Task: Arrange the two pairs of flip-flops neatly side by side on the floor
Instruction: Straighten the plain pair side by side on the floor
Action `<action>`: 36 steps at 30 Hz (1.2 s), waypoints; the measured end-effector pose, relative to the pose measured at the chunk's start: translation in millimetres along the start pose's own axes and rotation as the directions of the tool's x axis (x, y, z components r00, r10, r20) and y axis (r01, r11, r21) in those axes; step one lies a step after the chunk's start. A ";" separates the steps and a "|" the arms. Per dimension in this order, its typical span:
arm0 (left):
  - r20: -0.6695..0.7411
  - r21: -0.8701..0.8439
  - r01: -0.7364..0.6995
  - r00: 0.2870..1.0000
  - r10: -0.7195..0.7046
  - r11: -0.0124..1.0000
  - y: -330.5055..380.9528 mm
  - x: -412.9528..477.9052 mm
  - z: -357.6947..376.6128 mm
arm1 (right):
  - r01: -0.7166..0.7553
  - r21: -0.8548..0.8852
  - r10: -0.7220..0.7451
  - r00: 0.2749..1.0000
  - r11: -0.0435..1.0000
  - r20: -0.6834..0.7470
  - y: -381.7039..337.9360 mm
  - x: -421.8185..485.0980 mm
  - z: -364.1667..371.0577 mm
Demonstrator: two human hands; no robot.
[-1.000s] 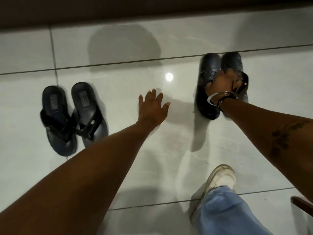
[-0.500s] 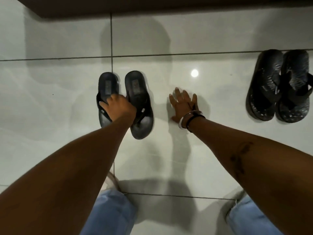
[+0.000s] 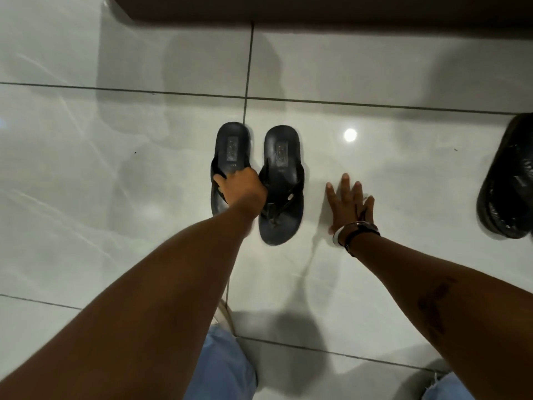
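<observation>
A pair of dark flip-flops lies side by side on the white tiled floor, heels away from me. My left hand (image 3: 240, 187) is closed around the straps of the left flip-flop (image 3: 230, 151) of this pair. The right flip-flop (image 3: 284, 174) sits just beside it, slightly angled. My right hand (image 3: 350, 204) rests flat on the tile, fingers spread, to the right of that pair and holding nothing. One patterned black flip-flop of the second pair (image 3: 509, 183) shows at the right edge, partly cut off.
A dark wooden base or skirting (image 3: 317, 8) runs along the top. My jeans-covered knees (image 3: 222, 368) and a pale shoe are at the bottom. A ceiling light reflects off the glossy tile (image 3: 350, 135).
My right hand let go of the patterned pair and came to rest flat on the floor. My left hand reached to the plain pair and gripped the left flip-flop. The view shifted left.
</observation>
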State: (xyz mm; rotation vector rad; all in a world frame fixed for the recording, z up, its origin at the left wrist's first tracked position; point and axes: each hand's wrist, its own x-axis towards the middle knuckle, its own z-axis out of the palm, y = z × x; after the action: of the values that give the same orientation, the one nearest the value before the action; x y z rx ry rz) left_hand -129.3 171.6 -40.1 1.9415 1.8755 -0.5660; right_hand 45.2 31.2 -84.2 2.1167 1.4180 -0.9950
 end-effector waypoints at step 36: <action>-0.077 -0.067 0.105 0.991 -0.110 0.992 -9.2 62.6 -25.2 | 0.029 -0.064 -0.029 1.000 0.998 -0.006 3.3 0.9 -1.8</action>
State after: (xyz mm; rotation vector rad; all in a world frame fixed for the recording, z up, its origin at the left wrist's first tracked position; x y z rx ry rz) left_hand -136.1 238.3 -52.1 1.8578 2.0329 -0.4609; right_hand 49.1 31.6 -83.8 2.0612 1.4680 -0.9418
